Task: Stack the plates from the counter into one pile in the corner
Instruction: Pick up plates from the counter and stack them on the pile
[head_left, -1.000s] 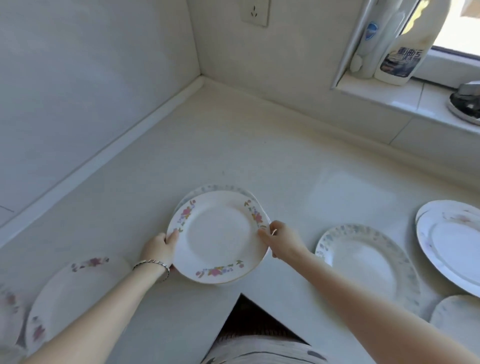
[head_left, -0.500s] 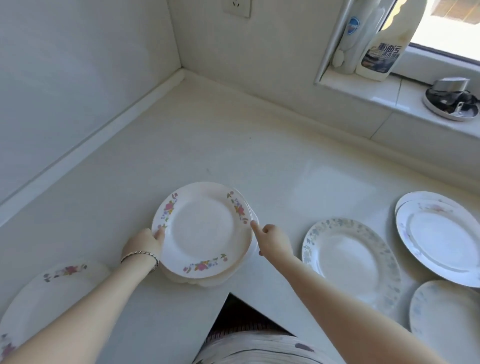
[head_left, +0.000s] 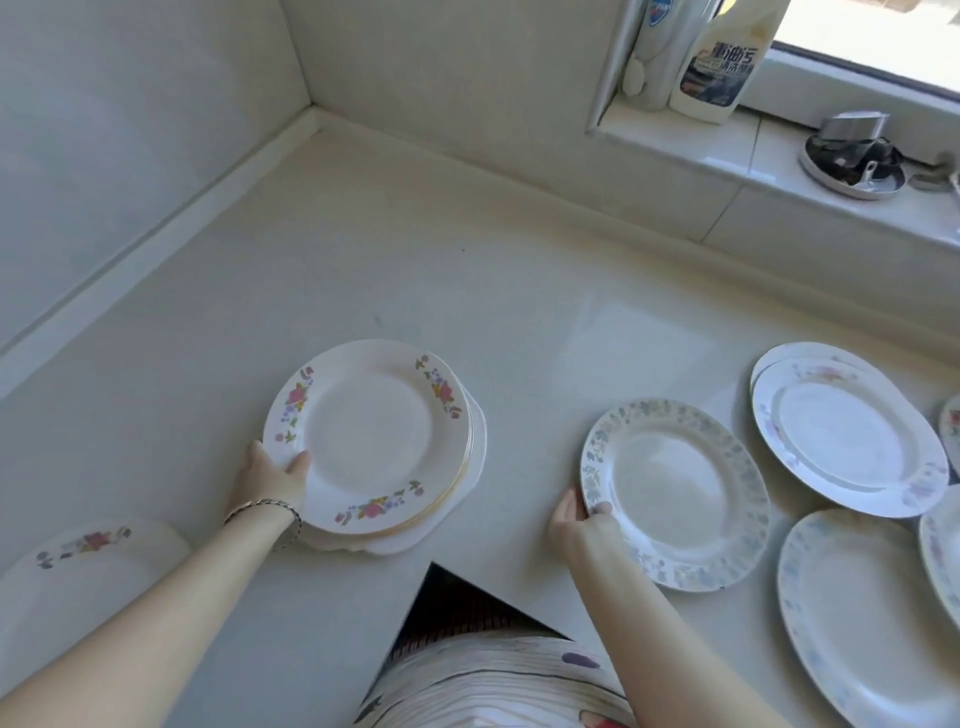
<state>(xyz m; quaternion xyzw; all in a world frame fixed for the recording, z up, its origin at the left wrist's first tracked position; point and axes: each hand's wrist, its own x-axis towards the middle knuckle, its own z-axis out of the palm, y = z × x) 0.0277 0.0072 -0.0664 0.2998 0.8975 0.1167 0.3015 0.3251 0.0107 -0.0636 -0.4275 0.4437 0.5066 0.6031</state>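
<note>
The left hand (head_left: 272, 473) is gripping the lower-left rim of the pile (head_left: 374, 441). Its thumb is lying over the edge of the top flowered plate, and its fingers are hidden beneath. The pile is sitting mid-frame on the desk (head_left: 415, 270), well apart from the corner (head_left: 311, 111) at the upper left, with its plates fanning slightly toward the right. The right hand (head_left: 574, 519) is pinching the left rim of the blue-rimmed plate (head_left: 675, 493), which is lying flat just right of centre. The thumb is on top and the fingertips appear to be working under the edge.

The step in hand looks like fetching this plate for the pile. The fingers should be getting well under the rim before lifting, because a glazed plate is likely to slip from a shallow pinch. The left hand should be steadying the pile while the plate is travelling across low and level. It should be landing centred, not on the fanned side.

Other plates are waiting: an overlapping pair (head_left: 847, 436) at the right, a pale blue plate (head_left: 872, 623) at the lower right, and a lone flowered plate (head_left: 88, 561) at the lower left.
</note>
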